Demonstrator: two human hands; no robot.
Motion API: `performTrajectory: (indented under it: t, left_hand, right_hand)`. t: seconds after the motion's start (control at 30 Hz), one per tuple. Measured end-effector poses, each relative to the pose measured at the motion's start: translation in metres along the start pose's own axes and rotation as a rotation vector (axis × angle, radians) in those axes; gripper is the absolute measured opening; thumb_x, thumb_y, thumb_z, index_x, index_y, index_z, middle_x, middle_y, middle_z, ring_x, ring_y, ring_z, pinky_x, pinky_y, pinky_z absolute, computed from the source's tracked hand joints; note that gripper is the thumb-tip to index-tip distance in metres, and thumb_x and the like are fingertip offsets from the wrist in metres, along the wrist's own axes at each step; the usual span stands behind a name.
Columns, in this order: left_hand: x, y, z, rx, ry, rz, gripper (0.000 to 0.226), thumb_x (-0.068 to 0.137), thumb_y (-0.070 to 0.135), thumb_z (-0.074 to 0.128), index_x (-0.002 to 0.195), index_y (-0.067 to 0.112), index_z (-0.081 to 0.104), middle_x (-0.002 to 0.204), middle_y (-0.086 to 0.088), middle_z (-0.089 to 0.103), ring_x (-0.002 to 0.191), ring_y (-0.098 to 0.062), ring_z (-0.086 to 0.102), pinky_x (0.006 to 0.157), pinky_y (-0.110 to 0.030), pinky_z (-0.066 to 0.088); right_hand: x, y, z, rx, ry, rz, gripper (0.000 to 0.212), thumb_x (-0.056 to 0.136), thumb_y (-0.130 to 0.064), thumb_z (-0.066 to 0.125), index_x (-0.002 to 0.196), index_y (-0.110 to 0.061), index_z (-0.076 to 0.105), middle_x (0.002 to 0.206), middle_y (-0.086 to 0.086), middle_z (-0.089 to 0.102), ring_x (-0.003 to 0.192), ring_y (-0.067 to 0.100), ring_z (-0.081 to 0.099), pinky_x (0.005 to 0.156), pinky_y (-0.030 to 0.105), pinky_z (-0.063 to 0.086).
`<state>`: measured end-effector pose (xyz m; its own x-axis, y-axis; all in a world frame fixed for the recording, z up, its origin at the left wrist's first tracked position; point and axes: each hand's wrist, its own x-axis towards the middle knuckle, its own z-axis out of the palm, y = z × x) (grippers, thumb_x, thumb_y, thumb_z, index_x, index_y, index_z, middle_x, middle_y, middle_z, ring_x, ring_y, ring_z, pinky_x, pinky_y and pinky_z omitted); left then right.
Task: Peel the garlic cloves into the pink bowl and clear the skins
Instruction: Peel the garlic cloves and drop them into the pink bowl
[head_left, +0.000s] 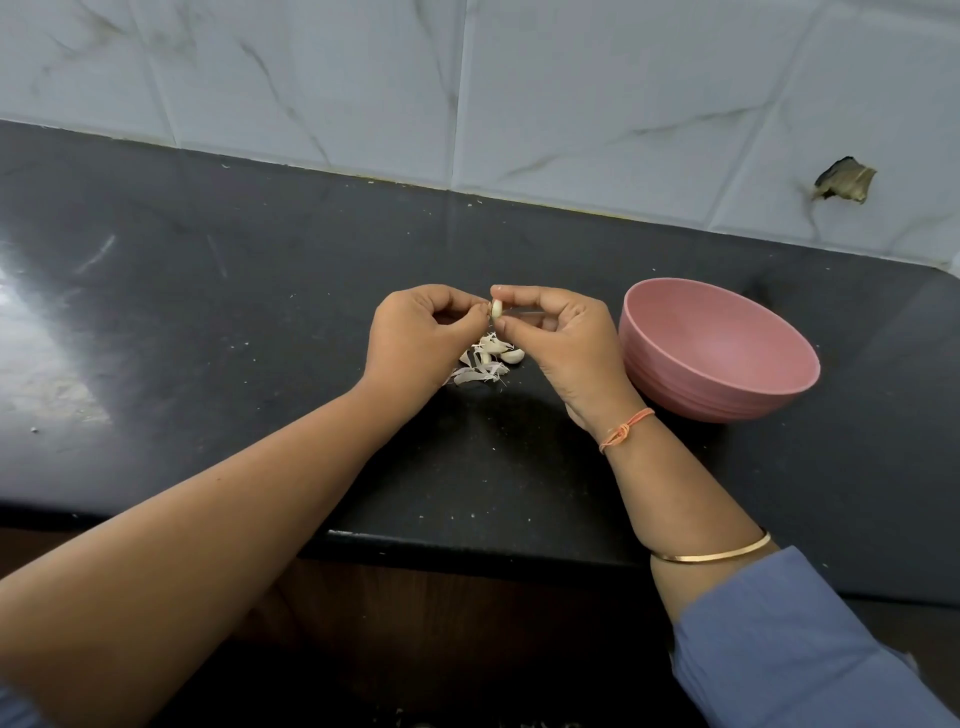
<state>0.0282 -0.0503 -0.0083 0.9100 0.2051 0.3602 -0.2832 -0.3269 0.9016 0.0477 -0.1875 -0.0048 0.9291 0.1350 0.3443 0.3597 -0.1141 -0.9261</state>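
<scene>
A pale garlic clove (497, 309) is held above the black counter, pinched between thumb and forefinger of my right hand (563, 343). My left hand (415, 340) pinches at the clove's left end with its fingertips. Below the hands lies a small heap of white skins (478, 371) with a couple of cloves (511, 355) among them. The pink bowl (719, 349) stands just to the right of my right hand; its inside looks bare from here.
The black counter (218, 322) runs to a marble-tiled wall (519, 93) at the back and to its front edge near my forearms. A broken hole (844, 179) shows in a tile at the right. Small crumbs lie scattered on the counter.
</scene>
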Motion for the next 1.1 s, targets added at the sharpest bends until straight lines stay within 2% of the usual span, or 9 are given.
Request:
performTrajectory:
  t: [0.1,0.2,0.33,0.43,0.5,0.57,0.7,0.9,1.1]
  left_hand:
    - [0.0019,-0.0013,-0.0012,0.019,0.018,-0.033,0.017,0.085,0.02,0.066,0.071,0.029,0.067,0.065,0.012,0.066,0.061,-0.003,0.06,0.062,-0.023,0.053]
    - [0.0029,-0.0016,-0.0012,0.014,0.044,-0.071,0.017,0.086,0.019,0.063,0.07,0.023,0.067,0.067,0.005,0.066,0.063,-0.016,0.062,0.06,-0.024,0.054]
    - [0.0031,-0.0026,-0.0008,-0.038,0.06,-0.069,0.031,0.087,0.031,0.065,0.067,0.008,0.067,0.07,-0.011,0.069,0.069,-0.031,0.064,0.069,-0.044,0.057]
    - [0.0016,-0.0013,-0.0012,-0.039,0.025,-0.034,0.025,0.083,0.033,0.07,0.07,0.012,0.069,0.069,-0.008,0.069,0.063,-0.016,0.062,0.066,-0.033,0.054]
    - [-0.0003,0.0006,-0.0008,-0.039,-0.005,-0.012,0.007,0.084,0.025,0.071,0.078,0.021,0.072,0.072,0.005,0.07,0.066,-0.001,0.062,0.063,-0.018,0.052]
    - [-0.0017,0.0015,-0.0004,-0.031,-0.026,0.012,0.009,0.085,0.018,0.068,0.082,0.026,0.072,0.072,0.013,0.069,0.066,0.005,0.062,0.063,-0.011,0.048]
    - [-0.002,0.0017,-0.0011,-0.041,-0.046,0.03,0.016,0.085,0.019,0.068,0.077,0.033,0.07,0.062,0.021,0.067,0.064,0.005,0.061,0.061,-0.011,0.049]
    - [-0.0019,0.0003,-0.001,-0.043,-0.044,0.043,0.017,0.085,0.016,0.068,0.077,0.031,0.071,0.07,0.015,0.069,0.066,0.002,0.063,0.066,-0.017,0.052]
    - [-0.0014,-0.0014,0.0008,-0.022,-0.011,0.054,0.018,0.084,0.016,0.068,0.073,0.03,0.069,0.068,0.016,0.067,0.061,0.005,0.06,0.058,-0.01,0.046]
  right_hand:
    - [0.0005,-0.0013,-0.0002,0.079,0.003,0.03,0.026,0.08,0.006,0.067,0.099,-0.012,0.07,0.09,0.004,0.07,0.082,0.012,0.067,0.073,0.021,0.054]
    - [-0.0004,-0.0025,-0.0009,0.156,-0.01,0.067,0.026,0.082,0.008,0.063,0.1,-0.01,0.068,0.092,0.006,0.069,0.081,0.011,0.065,0.076,0.022,0.054]
    - [-0.0016,-0.0044,-0.0017,0.195,-0.006,0.079,0.024,0.082,0.008,0.063,0.1,-0.007,0.067,0.095,0.009,0.068,0.083,0.014,0.066,0.078,0.024,0.055]
    - [-0.0019,-0.005,-0.002,0.202,-0.003,0.077,0.021,0.082,0.006,0.065,0.099,-0.006,0.067,0.098,0.012,0.068,0.087,0.018,0.067,0.076,0.023,0.055]
    - [-0.0019,-0.0052,-0.0017,0.183,0.004,0.07,0.021,0.082,0.006,0.065,0.099,-0.005,0.066,0.097,0.013,0.068,0.087,0.019,0.067,0.076,0.024,0.055]
    - [-0.0021,-0.0057,-0.0012,0.16,0.013,0.059,0.021,0.08,0.006,0.066,0.097,-0.006,0.067,0.091,0.011,0.067,0.083,0.015,0.068,0.076,0.023,0.055]
    - [-0.0025,-0.0059,-0.0009,0.115,0.019,0.046,0.022,0.078,0.006,0.068,0.097,-0.005,0.067,0.082,0.005,0.067,0.075,0.008,0.067,0.075,0.022,0.055]
    - [-0.0012,-0.0033,-0.0016,0.08,0.033,0.067,0.024,0.078,0.007,0.069,0.1,-0.004,0.069,0.086,0.009,0.071,0.078,0.014,0.07,0.076,0.024,0.056]
    - [-0.0018,-0.0043,-0.0002,0.111,0.029,0.08,0.022,0.078,0.007,0.068,0.093,-0.008,0.069,0.085,0.011,0.07,0.077,0.015,0.07,0.075,0.025,0.056]
